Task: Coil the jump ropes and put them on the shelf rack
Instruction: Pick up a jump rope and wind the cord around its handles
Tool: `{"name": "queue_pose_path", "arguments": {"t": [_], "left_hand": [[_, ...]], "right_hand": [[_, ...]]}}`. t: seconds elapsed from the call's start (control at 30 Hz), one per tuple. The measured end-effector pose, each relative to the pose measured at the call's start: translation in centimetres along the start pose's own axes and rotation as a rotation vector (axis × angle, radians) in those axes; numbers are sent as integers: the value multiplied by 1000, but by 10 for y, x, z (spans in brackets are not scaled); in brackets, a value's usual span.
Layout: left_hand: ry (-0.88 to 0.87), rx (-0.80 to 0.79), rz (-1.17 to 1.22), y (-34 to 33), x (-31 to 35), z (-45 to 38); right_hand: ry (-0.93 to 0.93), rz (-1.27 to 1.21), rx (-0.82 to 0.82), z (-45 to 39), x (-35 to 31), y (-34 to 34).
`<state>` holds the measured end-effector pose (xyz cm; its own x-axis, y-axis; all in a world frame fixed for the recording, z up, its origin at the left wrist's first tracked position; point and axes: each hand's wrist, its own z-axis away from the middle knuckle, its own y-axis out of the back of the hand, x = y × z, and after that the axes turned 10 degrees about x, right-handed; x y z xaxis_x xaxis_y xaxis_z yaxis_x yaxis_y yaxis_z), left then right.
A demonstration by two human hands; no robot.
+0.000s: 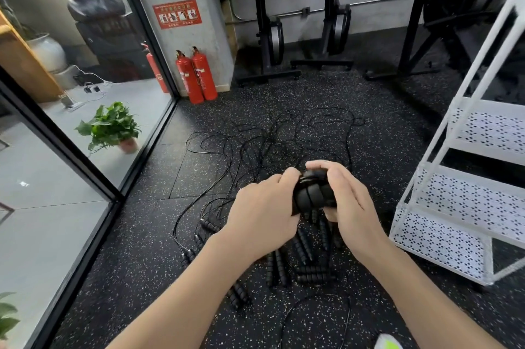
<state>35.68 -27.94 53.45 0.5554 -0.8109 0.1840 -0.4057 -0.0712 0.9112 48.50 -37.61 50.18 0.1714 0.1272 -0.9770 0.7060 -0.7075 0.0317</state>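
Observation:
Between my two hands is a jump rope bundle point(312, 195): black ribbed foam handles side by side with thin cord wound round their top. My left hand point(264, 215) grips the bundle from the left. My right hand point(345, 198) holds it from the right, fingers curled over the top. Several more black jump ropes point(284, 141) lie tangled on the speckled floor beyond, their ribbed handles point(304, 246) scattered below my hands. The white perforated shelf rack point(466, 201) stands at the right, close to my right hand.
A glass partition with a black frame point(93, 178) runs along the left, a potted plant point(113, 127) behind it. Red fire extinguishers point(196, 75) stand by a concrete pillar. Black exercise machines point(272, 36) line the back wall. Speckled black rubber floor everywhere.

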Motion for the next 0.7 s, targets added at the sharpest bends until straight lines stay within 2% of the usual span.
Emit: {"name": "queue_pose_path", "arguments": {"t": [0.07,0.23,0.3,0.4,0.47,0.57,0.63,0.7], "left_hand": [[117,29,79,7,-3,2],[263,53,167,23,-3,1],[321,38,217,25,2,3],[393,46,241,21,8,4],[381,64,176,16,9,4],[268,108,-24,9,0,3],[171,102,-149,10,-8,4],[69,86,-253,13,-13,7]], "right_hand": [[69,-20,66,5,1,1],[245,324,147,13,4,-7],[201,401,99,18,-3,-16],[12,533,-93,28,-15,-32],[-31,630,-187,34,-21,-41],[-14,819,-286,38,-35,-44],[48,950,-307,37,-47,-41],[160,981,-275,35,-56,-35]]}}
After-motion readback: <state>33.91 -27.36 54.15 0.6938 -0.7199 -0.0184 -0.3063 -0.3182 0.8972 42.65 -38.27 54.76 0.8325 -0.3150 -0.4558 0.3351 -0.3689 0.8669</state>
